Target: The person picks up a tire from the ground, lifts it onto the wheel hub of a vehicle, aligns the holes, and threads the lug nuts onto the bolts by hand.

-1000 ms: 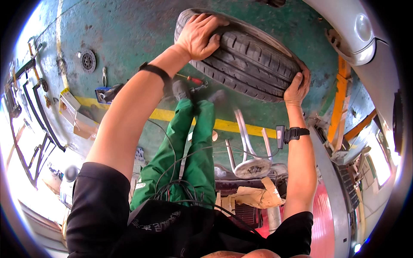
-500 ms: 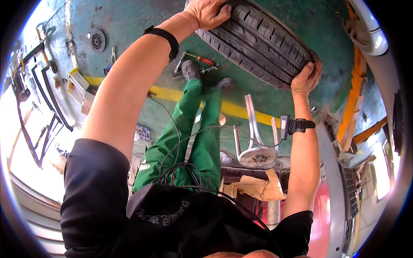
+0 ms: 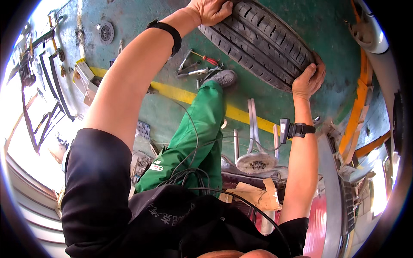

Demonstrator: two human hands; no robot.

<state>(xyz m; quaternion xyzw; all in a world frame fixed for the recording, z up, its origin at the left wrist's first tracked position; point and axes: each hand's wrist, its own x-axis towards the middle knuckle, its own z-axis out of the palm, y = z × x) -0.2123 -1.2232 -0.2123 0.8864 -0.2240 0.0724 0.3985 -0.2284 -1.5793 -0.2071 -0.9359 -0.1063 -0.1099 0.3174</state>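
My left hand (image 3: 214, 12) grips the upper left end of a black tire (image 3: 262, 43), its fingers bent over the top edge. My right hand (image 3: 307, 80) is wrapped round the tire's lower right end, thumb on the tread. The tire is held tilted at the top of the view, its tread facing me. Beneath it on the green floor lie a red-handled screwdriver (image 3: 209, 59) and metal tools (image 3: 189, 73), beside my shoe (image 3: 225, 79). Cables hang across my green trousers.
A silver car body (image 3: 376, 34) and an orange steel beam (image 3: 357, 107) are at right. A round-based metal stand (image 3: 256, 164) and torn cardboard (image 3: 256, 193) are lower centre. Black frames (image 3: 47, 99), an open box (image 3: 84, 81) and a dark disc (image 3: 106, 32) are at left.
The tire and both hands moved up and right in the view, then held nearly steady. My feet shifted right, and one leg now largely hides the other.
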